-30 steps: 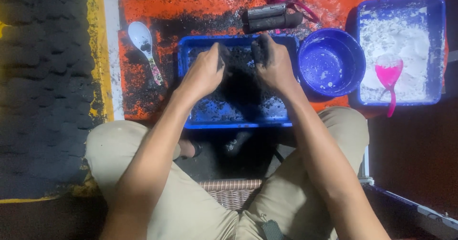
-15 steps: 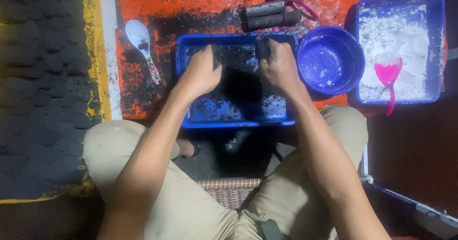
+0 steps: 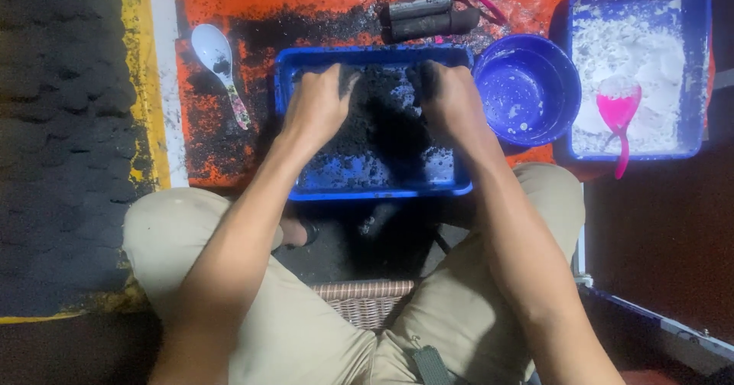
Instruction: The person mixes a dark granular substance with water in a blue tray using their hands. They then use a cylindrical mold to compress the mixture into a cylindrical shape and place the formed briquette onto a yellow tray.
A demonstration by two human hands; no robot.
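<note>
Hands, left hand and right hand, fingers curled together into black powder heaped at the far edge of the blue tray on the orange mat.

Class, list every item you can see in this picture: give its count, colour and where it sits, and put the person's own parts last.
Tray of black powder: one, blue, centre.
Round bowl: one, blue, right of that tray.
Tray of white powder: one, blue, far right.
Scoop: one, pink, in the white powder.
Spoon: one, white, left of the centre tray.
Cylinders: two, dark, behind the centre tray.
Mat: one, orange, under the trays.
Wicker stool: one, between the legs.
Left hand, right hand: both in the black powder.
</note>
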